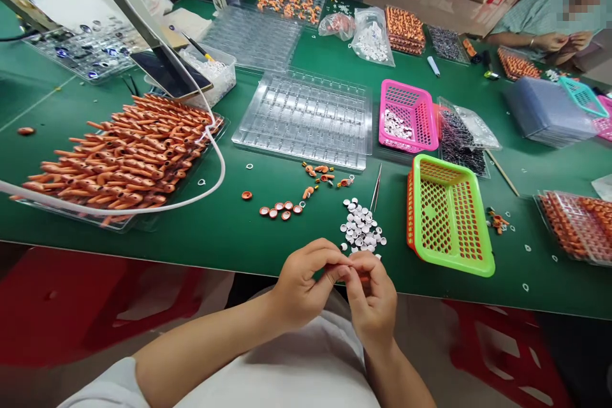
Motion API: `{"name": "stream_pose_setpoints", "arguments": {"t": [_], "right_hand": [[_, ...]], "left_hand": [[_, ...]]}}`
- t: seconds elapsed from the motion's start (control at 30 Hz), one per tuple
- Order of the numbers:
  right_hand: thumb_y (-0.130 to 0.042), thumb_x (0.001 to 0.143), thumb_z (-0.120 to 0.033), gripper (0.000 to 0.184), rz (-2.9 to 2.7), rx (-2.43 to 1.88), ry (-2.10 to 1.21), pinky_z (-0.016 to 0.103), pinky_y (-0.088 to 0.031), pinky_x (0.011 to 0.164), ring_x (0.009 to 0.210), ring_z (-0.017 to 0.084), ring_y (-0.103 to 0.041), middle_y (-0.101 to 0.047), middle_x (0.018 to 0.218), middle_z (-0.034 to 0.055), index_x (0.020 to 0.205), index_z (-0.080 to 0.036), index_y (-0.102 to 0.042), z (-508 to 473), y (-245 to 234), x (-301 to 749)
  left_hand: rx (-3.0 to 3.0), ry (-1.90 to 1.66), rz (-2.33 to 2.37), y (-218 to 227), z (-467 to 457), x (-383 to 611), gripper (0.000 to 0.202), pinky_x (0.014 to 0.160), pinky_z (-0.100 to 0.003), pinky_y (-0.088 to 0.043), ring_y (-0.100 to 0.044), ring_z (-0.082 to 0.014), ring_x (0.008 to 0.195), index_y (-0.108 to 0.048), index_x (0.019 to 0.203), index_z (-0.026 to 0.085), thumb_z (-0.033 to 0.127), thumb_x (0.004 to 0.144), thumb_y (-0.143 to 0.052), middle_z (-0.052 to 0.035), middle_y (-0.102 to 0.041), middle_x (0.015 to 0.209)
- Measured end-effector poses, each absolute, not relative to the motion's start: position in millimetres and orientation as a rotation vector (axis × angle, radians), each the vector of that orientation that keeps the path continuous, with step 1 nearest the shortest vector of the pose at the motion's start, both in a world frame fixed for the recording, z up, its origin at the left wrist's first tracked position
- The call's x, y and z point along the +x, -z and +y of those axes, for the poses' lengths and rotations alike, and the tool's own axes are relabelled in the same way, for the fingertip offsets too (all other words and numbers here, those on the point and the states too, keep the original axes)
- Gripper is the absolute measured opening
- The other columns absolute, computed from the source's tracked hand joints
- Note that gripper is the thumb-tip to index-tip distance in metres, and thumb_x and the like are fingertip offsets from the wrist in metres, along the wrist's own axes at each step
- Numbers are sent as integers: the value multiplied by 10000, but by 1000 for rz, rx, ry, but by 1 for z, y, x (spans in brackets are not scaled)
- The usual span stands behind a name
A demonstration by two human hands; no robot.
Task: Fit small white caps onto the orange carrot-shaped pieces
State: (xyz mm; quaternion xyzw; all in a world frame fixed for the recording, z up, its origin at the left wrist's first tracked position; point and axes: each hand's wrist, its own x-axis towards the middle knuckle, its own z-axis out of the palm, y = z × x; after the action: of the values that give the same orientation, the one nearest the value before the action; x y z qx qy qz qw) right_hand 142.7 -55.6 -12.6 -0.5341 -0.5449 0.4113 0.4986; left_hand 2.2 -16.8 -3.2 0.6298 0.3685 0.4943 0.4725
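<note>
- left hand [306, 284] and right hand [373, 303] fingers clamp together on a small orange part [365, 278]
- a loose pinch could drop it off the worktop [239, 229] edge

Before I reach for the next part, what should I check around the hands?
1. Grip: left hand and right hand both pinch a small orange piece at the table edge: ok.
2. Fit of the piece: cannot tell, the fingers hide most of it.
3. White discs heaped just beyond the hands: ok.
4. Tweezers lie free behind the discs: ok.
5. Orange caps sit left of the discs, apart from them: ok.
6. White cable lies across the heap of orange tubes: not ok, it may snag.
</note>
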Motion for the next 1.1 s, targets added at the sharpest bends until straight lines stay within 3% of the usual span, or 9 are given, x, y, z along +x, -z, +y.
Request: {"name": "stream_pose_setpoints", "arguments": {"t": [0.37,0.53,0.67,0.87,1.1], "right_hand": [[-512,970,-230,54,-1294,-1274,-989,270,-491,675,841,167,-581,-566,956,54,963,-222,-565,-57,21,136],[-526,967,-248,76,-1261,-1276,-1011,265,-480,686,835,162,-566,-573,938,49,937,-217,-589,-54,16,143],[-575,945,-297,137,-1028,-1215,-1148,236,-452,574,697,130,-537,-558,878,35,854,-196,-589,-51,16,148],[-614,930,-290,141,-803,-1098,-1392,220,-432,574,638,95,-526,-559,839,5,831,-190,-598,-51,19,150],[-644,903,-329,184,-761,-1101,-1447,224,-425,565,613,99,-516,-568,794,1,802,-184,-596,-50,19,148]], "left_hand": [[1450,-1225,956,7,-16,1,97,636,-228,-535,-644,-147,696,-739,872,177,175,886,-642,-52,-674,766],[1484,-1126,869,2,-13,-3,146,674,-227,-552,-667,-148,753,-751,987,209,190,903,-633,-60,-710,844],[1524,-1048,877,-3,-12,-6,274,701,-242,-547,-659,-143,756,-669,1173,211,184,906,-617,-42,-716,858],[1523,-1045,945,-5,-12,-3,89,671,-218,-504,-629,-129,741,-702,924,172,158,885,-623,-32,-687,813],[1551,-1078,959,-5,-12,1,90,615,-217,-488,-598,-121,655,-647,819,164,138,872,-579,-23,-645,739]]}}
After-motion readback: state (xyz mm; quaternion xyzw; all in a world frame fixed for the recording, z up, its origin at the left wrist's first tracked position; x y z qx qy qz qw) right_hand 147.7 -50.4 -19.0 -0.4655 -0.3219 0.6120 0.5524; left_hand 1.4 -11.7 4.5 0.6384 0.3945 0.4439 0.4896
